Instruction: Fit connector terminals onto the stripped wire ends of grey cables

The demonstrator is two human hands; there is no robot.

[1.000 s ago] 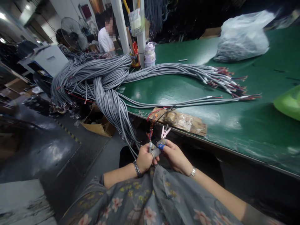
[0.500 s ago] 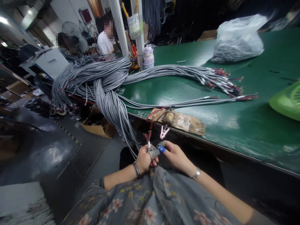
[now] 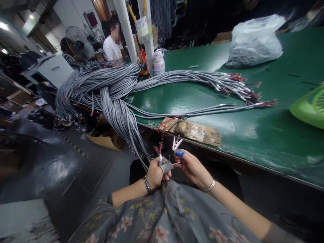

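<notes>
My left hand [image 3: 156, 171] is closed round a grey cable [image 3: 160, 159], its thumb in a grey finger cover. Fanned wires, mostly red and blue, stick up from the cable's white-wrapped end. More thin coloured wires [image 3: 175, 165] poke out to the right from under the left thumb. Just right of these wire tips is my right hand [image 3: 193, 167], with blue tape on one finger and the fingers drawn together; what they hold, if anything, is too small to make out. Beyond the fingertips, a pale pink clip [image 3: 176, 143] is at the bench edge.
A thick bundle of grey cables [image 3: 121, 111] hangs over the edge of the green bench [image 3: 162, 98]. A taped wooden block [image 3: 199, 132] lies along the front edge. Further off are a plastic bag [image 3: 254, 44], a green basket [image 3: 308, 108], a lilac bottle [image 3: 158, 62] and a seated person [image 3: 111, 47].
My right hand has moved slightly right, away from my left thumb, so the coloured wires between the hands now show. My left hand keeps its hold on the cable.
</notes>
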